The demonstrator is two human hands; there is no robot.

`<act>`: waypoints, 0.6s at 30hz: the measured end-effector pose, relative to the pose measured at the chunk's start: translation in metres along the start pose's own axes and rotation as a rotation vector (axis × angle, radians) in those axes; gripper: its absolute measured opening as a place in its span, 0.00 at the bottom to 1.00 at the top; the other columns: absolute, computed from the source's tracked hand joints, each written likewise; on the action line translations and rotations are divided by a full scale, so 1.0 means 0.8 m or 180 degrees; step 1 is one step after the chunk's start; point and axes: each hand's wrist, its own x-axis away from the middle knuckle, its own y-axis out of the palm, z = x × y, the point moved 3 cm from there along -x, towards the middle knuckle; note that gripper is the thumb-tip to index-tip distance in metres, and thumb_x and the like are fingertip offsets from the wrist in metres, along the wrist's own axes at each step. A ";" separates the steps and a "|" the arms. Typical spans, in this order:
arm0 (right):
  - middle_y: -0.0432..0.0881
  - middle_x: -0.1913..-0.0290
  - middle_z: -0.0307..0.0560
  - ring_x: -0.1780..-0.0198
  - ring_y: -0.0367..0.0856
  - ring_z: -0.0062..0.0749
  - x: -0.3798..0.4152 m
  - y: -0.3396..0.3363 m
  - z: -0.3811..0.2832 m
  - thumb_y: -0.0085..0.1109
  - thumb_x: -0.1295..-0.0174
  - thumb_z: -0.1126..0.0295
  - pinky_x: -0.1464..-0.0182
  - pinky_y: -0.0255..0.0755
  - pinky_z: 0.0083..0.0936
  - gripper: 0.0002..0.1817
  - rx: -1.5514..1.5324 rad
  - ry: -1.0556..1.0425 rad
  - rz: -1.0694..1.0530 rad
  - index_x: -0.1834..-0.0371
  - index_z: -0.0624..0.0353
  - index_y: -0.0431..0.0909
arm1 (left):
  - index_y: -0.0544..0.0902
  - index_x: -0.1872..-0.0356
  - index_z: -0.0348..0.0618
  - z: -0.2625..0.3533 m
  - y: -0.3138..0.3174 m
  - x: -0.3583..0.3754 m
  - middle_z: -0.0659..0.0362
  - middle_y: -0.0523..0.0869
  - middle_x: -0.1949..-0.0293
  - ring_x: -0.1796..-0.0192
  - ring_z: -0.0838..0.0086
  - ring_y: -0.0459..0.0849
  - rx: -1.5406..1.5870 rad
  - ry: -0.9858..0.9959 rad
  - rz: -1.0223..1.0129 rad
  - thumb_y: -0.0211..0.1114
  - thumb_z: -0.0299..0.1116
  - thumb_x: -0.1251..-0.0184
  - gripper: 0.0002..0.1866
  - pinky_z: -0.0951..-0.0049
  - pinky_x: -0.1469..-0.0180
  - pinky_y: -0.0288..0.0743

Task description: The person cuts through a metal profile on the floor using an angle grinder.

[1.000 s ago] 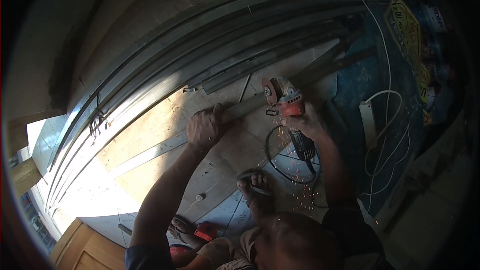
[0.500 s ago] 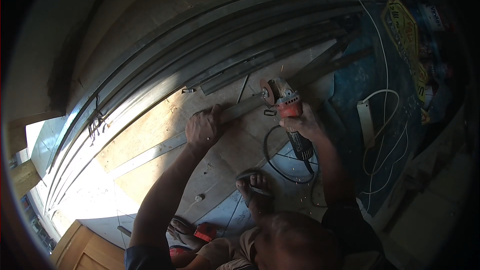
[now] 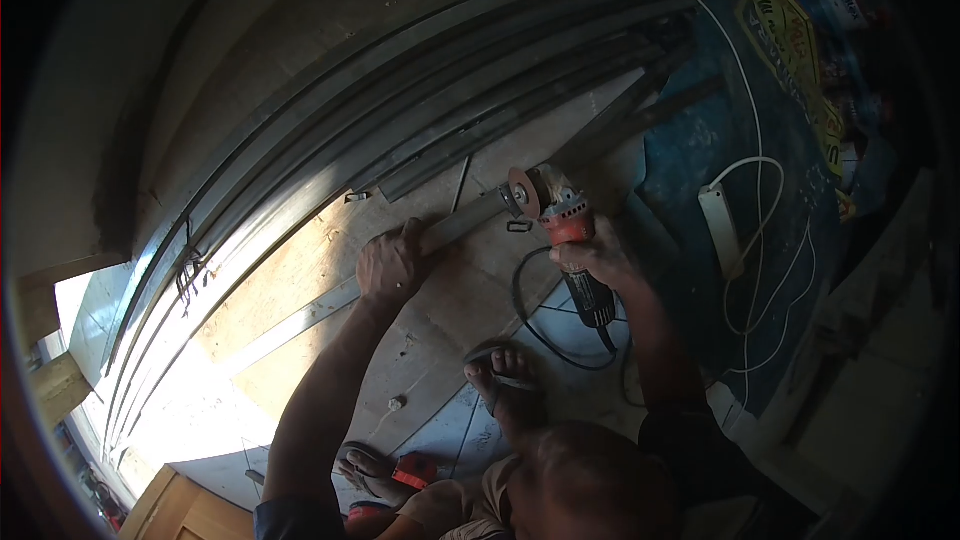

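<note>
Head view: a flat metal bar [image 3: 455, 223] is pinned to the plywood floor [image 3: 300, 270] by the left hand [image 3: 388, 265], whose fingers [image 3: 408, 232] are curled shut over it. An angle grinder [image 3: 562, 225] is gripped by the right hand [image 3: 598, 258], its fingers wrapped closed around the red and black body. The grinder's disc [image 3: 522, 192] is held at the bar's far end, just beyond the right fingers and apparently touching the metal, though contact cannot be made out for certain. A black cord [image 3: 530, 325] is looped on the floor below the right fingers. A bundle of long steel bars [image 3: 400, 100] is laid beyond both hands. A white power strip [image 3: 720, 230] is seen well to the right of the right fingers, and a sandalled foot [image 3: 500, 375] is planted nearer the body.
</note>
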 end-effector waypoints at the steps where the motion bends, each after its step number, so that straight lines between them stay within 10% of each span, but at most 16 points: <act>1: 0.77 0.66 0.38 0.69 0.78 0.20 -0.001 -0.001 0.006 0.74 0.49 0.72 0.68 0.74 0.25 0.22 -0.0023 0.0006 -0.0001 0.51 0.60 0.76 | 0.85 0.42 0.55 -0.002 0.002 0.000 0.48 0.91 0.65 0.61 0.47 0.91 -0.0120 -0.0110 -0.0112 0.72 0.56 0.35 0.25 0.49 0.61 0.84; 18: 0.78 0.66 0.38 0.70 0.78 0.21 -0.033 0.005 0.014 0.76 0.50 0.71 0.69 0.74 0.24 0.24 -0.0181 -0.0023 -0.0274 0.50 0.62 0.78 | 0.84 0.41 0.58 0.002 0.001 0.003 0.48 0.91 0.67 0.63 0.44 0.91 -0.0200 -0.0020 -0.0028 0.70 0.60 0.33 0.26 0.48 0.63 0.84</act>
